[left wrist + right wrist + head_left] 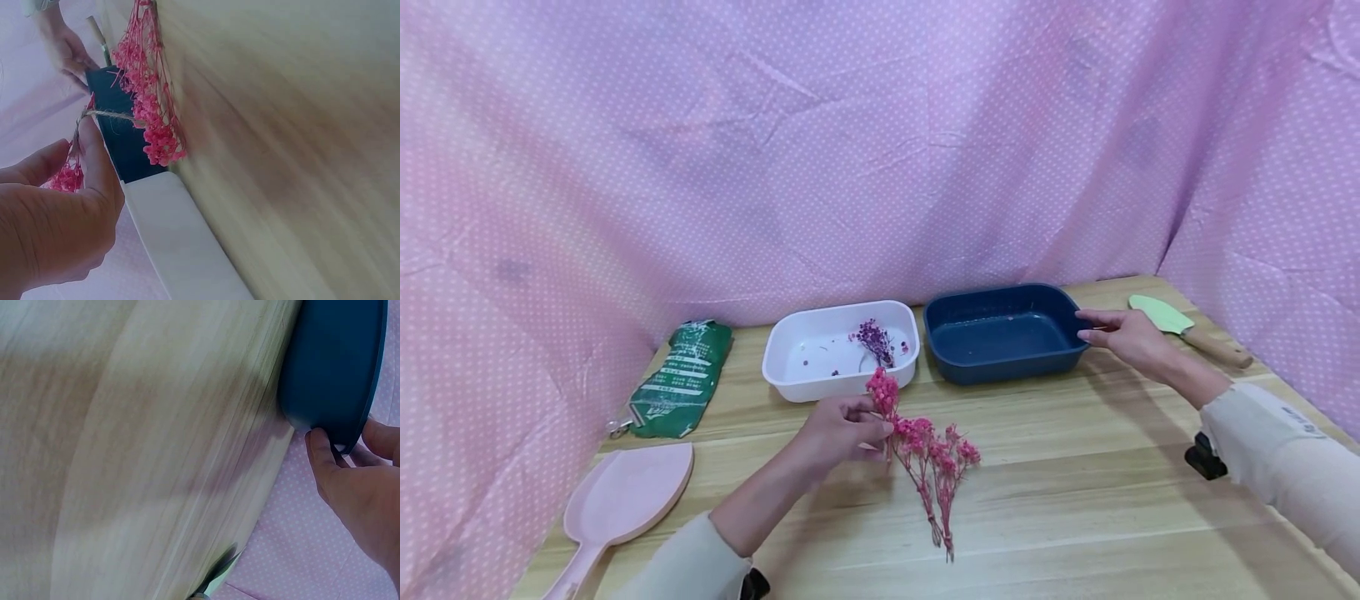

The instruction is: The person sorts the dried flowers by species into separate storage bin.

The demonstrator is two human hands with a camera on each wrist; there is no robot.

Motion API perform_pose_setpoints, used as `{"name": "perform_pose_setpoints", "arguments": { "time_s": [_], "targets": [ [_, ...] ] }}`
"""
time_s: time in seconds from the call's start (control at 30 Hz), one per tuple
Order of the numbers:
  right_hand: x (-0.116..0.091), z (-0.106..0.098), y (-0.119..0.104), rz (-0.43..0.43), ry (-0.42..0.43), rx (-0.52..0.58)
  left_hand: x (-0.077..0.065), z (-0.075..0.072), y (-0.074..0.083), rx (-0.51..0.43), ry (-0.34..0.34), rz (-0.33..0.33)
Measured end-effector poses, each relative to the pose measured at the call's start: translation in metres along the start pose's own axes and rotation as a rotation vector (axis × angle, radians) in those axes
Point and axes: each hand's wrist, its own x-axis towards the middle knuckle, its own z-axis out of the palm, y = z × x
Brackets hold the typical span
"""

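My left hand [842, 429] pinches a bunch of pink dried flowers [940, 454] between thumb and fingers, just in front of the white basin [782, 379]. In the left wrist view a twine tie [112, 115] runs from the pinched stems to the hanging flower heads [147, 100]. Farther right, my right hand [1131, 337] holds the right end of the dark blue basin [1000, 367], fingers at its rim. In the right wrist view the fingertips lie against the basin's end wall [331, 375]. Purple dried flowers [874, 340] and loose bits lie in the white basin.
A green printed packet [681, 379] lies at the left, with a pink scoop [632, 492] in front of it. On the far right is a light green trowel [1161, 315] with a wooden handle. A pink dotted cloth [850, 167] hangs behind the wooden table [1075, 500].
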Motion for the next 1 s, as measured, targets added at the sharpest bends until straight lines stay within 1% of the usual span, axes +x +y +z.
{"name": "perform_pose_setpoints", "arguments": {
  "time_s": [0.2,0.3,0.37,0.53,0.7,0.93,1.0],
  "targets": [
    [-0.001,0.001,0.002,-0.009,0.006,0.011,0.009,0.001,0.007,0.001,-0.026,-0.004],
    [-0.001,0.002,0.003,-0.012,0.008,0.012,0.016,0.003,0.011,-0.006,-0.035,0.01],
    [-0.001,0.002,0.003,-0.012,0.005,0.014,0.02,0.005,0.015,-0.003,-0.036,0.012],
    [0.0,0.003,0.004,-0.008,-0.001,0.017,0.03,0.01,0.021,0.02,-0.038,-0.004],
    [0.001,0.001,0.003,-0.009,0.0,0.013,0.042,0.017,0.029,0.014,-0.029,0.003],
    [0.0,0.0,0.004,-0.006,0.003,0.015,0.061,0.03,0.043,0.027,-0.025,-0.05],
    [0.0,0.0,0.004,-0.009,0.005,0.015,0.066,0.034,0.045,0.031,-0.027,-0.055]
  ]
}}
